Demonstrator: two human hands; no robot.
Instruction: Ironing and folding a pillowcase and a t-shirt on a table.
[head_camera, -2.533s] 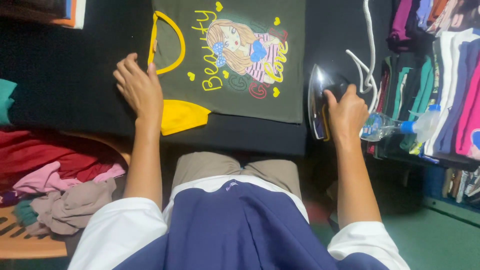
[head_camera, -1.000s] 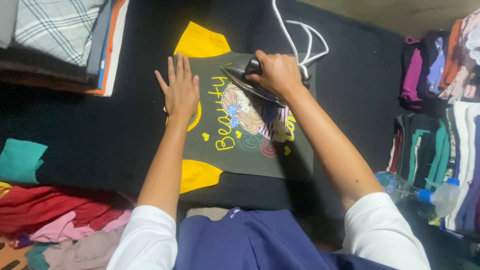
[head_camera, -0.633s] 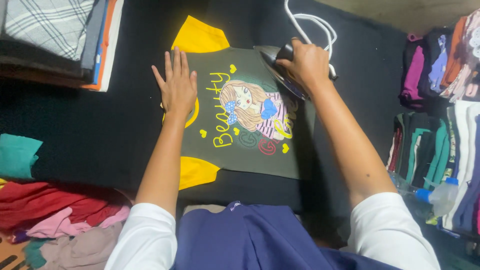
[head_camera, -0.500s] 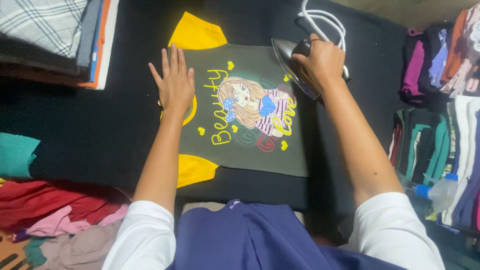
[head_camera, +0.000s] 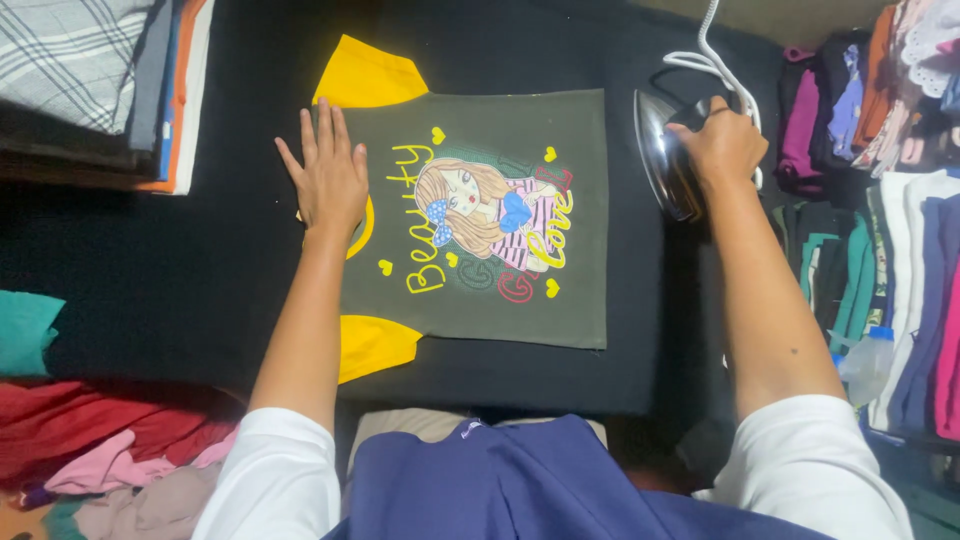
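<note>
A small olive-green T-shirt (head_camera: 560, 300) with yellow sleeves and a printed cartoon girl lies flat on the black ironing surface (head_camera: 180, 290). My left hand (head_camera: 328, 178) rests flat, fingers spread, on the shirt's collar end at the left. My right hand (head_camera: 722, 142) grips the handle of an electric iron (head_camera: 668, 160), which is tipped up with its shiny soleplate facing the shirt, just off the shirt's right hem. The iron's white cord (head_camera: 700, 55) runs up and away.
Folded clothes (head_camera: 95, 80) are stacked at the top left. Loose red, pink and teal garments (head_camera: 80, 440) lie at the lower left. Shelves of folded clothes (head_camera: 880, 200) fill the right side, with a plastic bottle (head_camera: 865, 365) beside them.
My right hand has slid the iron off the shirt's print to the right and tipped it up beside the hem. My left hand stays pressed on the collar end.
</note>
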